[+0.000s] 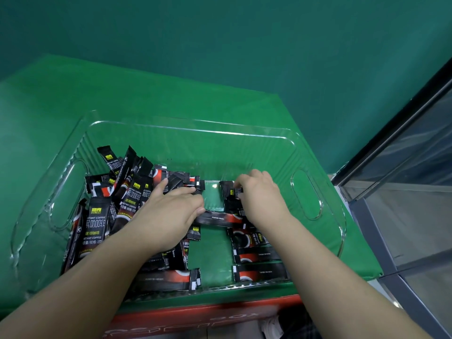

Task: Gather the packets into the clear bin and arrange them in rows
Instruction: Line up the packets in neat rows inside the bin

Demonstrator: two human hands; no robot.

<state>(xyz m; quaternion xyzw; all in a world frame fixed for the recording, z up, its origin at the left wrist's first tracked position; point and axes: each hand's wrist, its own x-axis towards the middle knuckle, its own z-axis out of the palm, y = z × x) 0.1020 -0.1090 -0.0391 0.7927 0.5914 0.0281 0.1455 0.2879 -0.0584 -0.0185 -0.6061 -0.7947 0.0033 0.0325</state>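
Though jumbled — black glossy packets (96,222)

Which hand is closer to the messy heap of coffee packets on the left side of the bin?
Left. The left hand lies on the heap of coffee packets at its right edge. The right hand is apart from it, across a bare patch of the clear bin, holding a separate packet.

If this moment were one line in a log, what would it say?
stage: arranging | left hand: flat on packet pile | right hand: pinching one packet | clear bin: right row started
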